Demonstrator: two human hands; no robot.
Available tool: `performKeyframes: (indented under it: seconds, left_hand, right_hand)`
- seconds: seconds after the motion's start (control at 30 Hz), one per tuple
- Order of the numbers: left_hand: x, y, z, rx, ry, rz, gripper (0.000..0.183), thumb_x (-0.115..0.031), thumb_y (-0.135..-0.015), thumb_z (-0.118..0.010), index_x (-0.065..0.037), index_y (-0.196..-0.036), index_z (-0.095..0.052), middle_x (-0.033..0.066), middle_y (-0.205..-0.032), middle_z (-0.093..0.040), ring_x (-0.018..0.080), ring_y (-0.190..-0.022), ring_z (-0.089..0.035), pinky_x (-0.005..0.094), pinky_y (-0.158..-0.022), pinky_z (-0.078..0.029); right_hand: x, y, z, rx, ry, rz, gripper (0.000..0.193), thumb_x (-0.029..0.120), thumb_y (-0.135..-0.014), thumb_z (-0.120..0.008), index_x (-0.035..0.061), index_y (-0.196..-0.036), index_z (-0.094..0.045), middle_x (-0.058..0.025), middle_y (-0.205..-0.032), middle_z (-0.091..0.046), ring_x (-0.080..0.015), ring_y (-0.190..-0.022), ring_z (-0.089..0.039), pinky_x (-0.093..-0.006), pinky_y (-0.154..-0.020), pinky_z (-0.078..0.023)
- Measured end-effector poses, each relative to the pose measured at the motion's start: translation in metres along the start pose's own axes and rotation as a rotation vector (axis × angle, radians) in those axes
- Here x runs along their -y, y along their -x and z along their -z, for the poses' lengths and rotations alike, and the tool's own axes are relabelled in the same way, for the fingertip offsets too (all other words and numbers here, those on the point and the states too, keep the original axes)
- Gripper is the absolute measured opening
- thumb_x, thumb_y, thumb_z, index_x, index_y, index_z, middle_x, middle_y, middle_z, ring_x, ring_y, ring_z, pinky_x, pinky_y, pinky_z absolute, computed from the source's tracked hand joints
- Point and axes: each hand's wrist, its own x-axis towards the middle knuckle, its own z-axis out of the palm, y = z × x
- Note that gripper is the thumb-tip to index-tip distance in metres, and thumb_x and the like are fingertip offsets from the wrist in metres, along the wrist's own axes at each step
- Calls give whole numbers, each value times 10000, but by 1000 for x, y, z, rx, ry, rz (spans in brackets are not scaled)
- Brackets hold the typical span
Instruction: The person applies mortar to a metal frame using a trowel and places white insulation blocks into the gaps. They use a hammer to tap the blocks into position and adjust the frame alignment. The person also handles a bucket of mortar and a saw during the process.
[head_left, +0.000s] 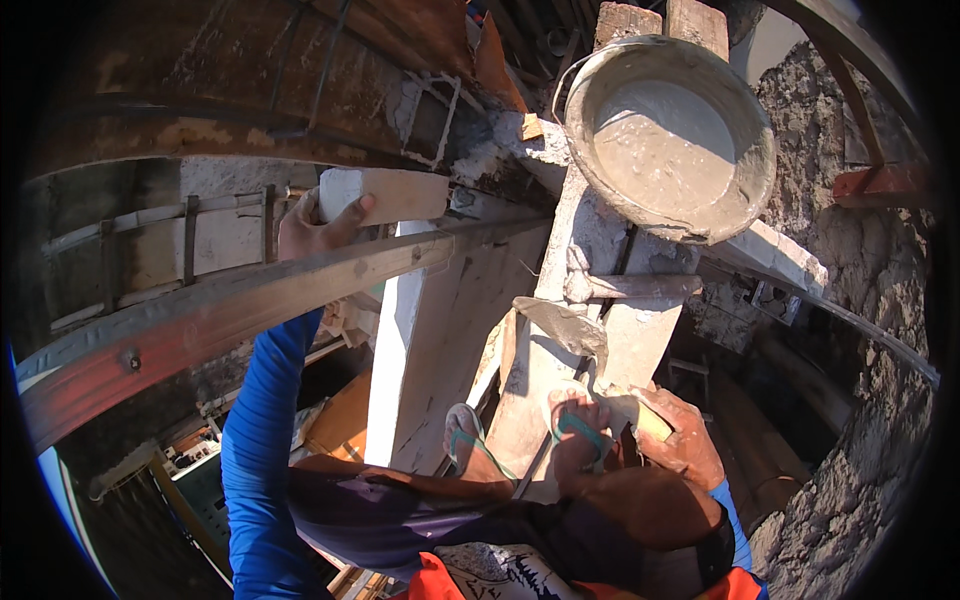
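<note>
1. The left hand point(318, 228) reaches up and far to the left, fingers closed around one end of a pale block point(385, 194); the block's long axis runs left to right, its free end pointing right toward the mortar-smeared wall top point(500, 150).
2. The right hand point(672, 432) sits low and near, on the right beside the sandalled feet, gripping the wooden handle of a trowel point(562, 325) (its blade carries grey mortar and points up and left).
3. The pan of wet mortar point(668, 135) rests far right on a ledge, well apart from the block.
4. A slanting rusty bar point(230, 310) crosses just below the left hand, between the body and the block.
5. The left hand is plainly nearer the wall top.
</note>
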Motion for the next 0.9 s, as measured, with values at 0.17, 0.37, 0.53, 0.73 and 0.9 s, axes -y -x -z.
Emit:
performKeyframes:
  seconds: [0.17,0.37,0.53,0.73,0.9]
  left_hand:
    - [5,-4,0,-5,-41,-44,553,-405,-825,-839,42,-1115,-690,129,-938,-751,173,-803,-719,299,-751,-570]
    - [20,-12,-24,-17,-101,-4,539,-409,-787,-874,19,-1072,-711,101,-898,-757,160,-795,-719,313,-742,-572]
    - [38,-23,-43,20,19,-22,508,-383,-780,-876,16,-1050,-715,107,-894,-757,170,-809,-723,329,-762,-568]
    - [49,-39,-70,40,-18,-23,521,-386,-762,-875,21,-1037,-703,117,-921,-759,186,-831,-724,338,-792,-559]
    - [73,-61,-100,51,-56,-49,597,-449,-726,-883,26,-1032,-691,148,-951,-754,225,-865,-729,361,-812,-557]
  right_hand:
    - [7,2,-1,20,-53,-50,569,129,-796,-715,12,-1342,-606,-185,-1042,-662,-329,-914,-646,-388,-851,-521]
    - [13,3,-1,20,-60,-85,552,140,-806,-721,5,-1331,-614,-184,-1036,-666,-322,-919,-650,-385,-860,-520]
    - [6,16,1,37,-102,-182,542,152,-810,-725,24,-1327,-624,-166,-1027,-666,-321,-919,-645,-391,-876,-514]
    - [14,14,6,29,-72,-247,513,143,-809,-723,31,-1303,-644,-160,-1042,-678,-320,-943,-659,-393,-889,-516]
    - [17,16,8,9,-32,-247,501,149,-808,-734,20,-1285,-653,-168,-1102,-695,-325,-987,-675,-386,-908,-519]
